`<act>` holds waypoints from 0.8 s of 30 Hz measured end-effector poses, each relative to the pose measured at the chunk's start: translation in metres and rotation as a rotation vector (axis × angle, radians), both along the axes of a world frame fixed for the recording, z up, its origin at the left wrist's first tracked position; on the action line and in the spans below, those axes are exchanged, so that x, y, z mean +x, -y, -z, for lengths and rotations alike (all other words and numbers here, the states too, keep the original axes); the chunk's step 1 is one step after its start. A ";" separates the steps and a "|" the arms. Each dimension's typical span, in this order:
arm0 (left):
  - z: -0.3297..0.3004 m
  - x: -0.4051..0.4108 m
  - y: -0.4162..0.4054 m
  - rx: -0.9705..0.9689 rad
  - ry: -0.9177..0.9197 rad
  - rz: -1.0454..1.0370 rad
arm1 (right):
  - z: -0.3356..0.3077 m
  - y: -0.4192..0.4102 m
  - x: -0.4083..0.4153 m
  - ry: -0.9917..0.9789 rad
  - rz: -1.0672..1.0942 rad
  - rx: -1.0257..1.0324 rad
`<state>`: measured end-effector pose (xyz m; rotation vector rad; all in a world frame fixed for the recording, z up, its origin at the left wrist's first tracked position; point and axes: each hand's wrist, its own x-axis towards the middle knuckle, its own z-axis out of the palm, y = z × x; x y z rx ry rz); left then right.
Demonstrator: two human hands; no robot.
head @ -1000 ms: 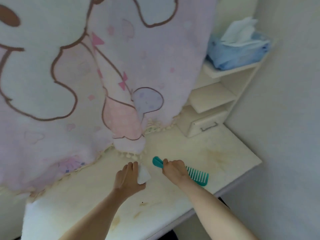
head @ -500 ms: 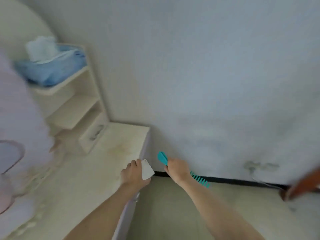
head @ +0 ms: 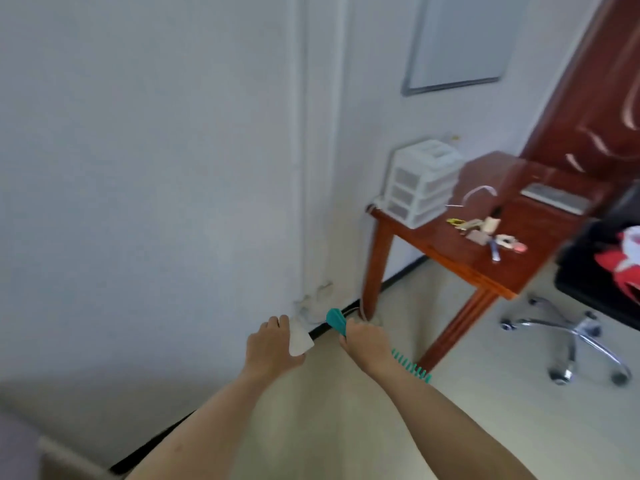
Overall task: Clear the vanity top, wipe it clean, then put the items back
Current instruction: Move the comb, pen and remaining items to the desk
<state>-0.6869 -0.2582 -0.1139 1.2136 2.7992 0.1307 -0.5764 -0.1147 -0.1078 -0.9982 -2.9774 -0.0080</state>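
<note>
Both arms extended forward; left hand (head: 272, 346) and right hand (head: 365, 342) each gripping.

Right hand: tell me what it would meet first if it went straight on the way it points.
The right hand, gripping the teal comb, points toward the wall base. Likely first: the black baseboard, just left of the wooden table leg. Depth is unclear.

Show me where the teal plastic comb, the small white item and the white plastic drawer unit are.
teal plastic comb (head: 335, 321): head view, handle end above right hand.
small white item (head: 300, 339): head view, exposed flat face.
white plastic drawer unit (head: 419, 183): head view, front drawers.
</note>
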 end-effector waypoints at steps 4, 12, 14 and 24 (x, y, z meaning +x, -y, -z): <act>-0.001 0.006 -0.091 0.046 -0.009 0.187 | 0.000 -0.072 0.032 0.057 0.194 -0.003; -0.001 -0.014 -0.266 0.073 -0.029 0.534 | 0.012 -0.201 0.054 0.043 0.485 -0.028; -0.003 -0.024 -0.308 0.085 -0.011 0.613 | 0.009 -0.228 0.050 0.006 0.602 -0.072; -0.006 -0.044 -0.457 0.145 -0.039 0.928 | 0.008 -0.326 0.041 -0.030 0.884 -0.054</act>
